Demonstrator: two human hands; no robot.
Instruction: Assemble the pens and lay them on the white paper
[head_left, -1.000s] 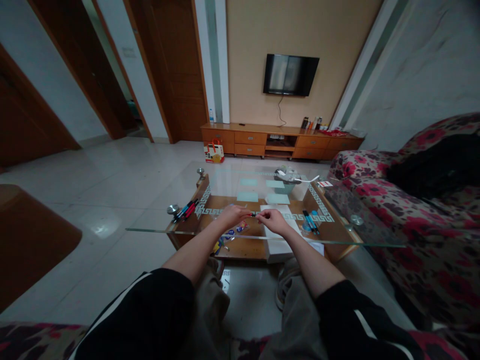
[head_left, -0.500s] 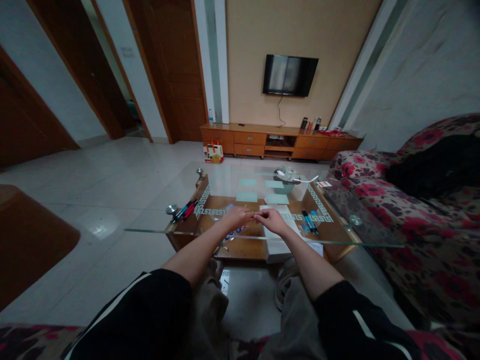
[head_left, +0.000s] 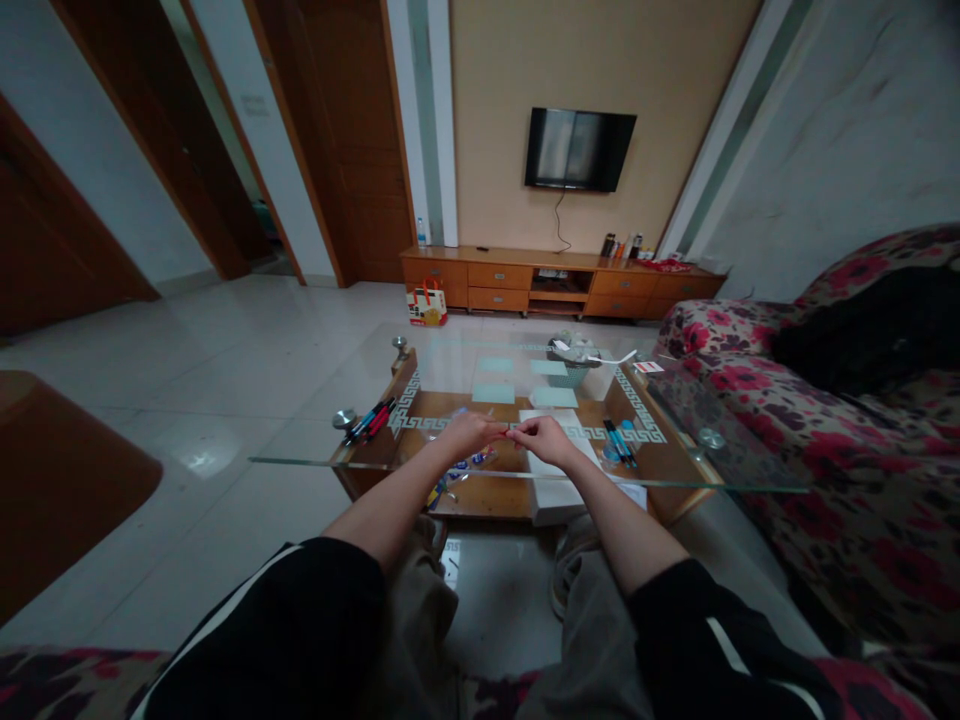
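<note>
Both my hands meet above the near part of the glass coffee table (head_left: 315, 425). My left hand (head_left: 472, 432) is closed, fingers pointing right. My right hand (head_left: 541, 440) pinches with thumb and forefinger close to the left fingertips. A small thin red piece (head_left: 505, 433) shows between the two hands; its kind is too small to tell. Left of my hands lies a group of red, black and blue pens (head_left: 371, 420). To the right are several blue-and-black pens (head_left: 619, 443).
Below the glass, a wooden shelf holds a white box (head_left: 559, 485) and small colourful packets (head_left: 457, 475). A basket (head_left: 574, 372) appears near the table's far side. A flowered sofa (head_left: 847, 470) stands right; a TV cabinet (head_left: 499, 285) and paper bag (head_left: 426, 305) are ahead.
My hands have barely moved and stay together. The red piece between the fingertips shows more plainly now. The pens lie where they were.
</note>
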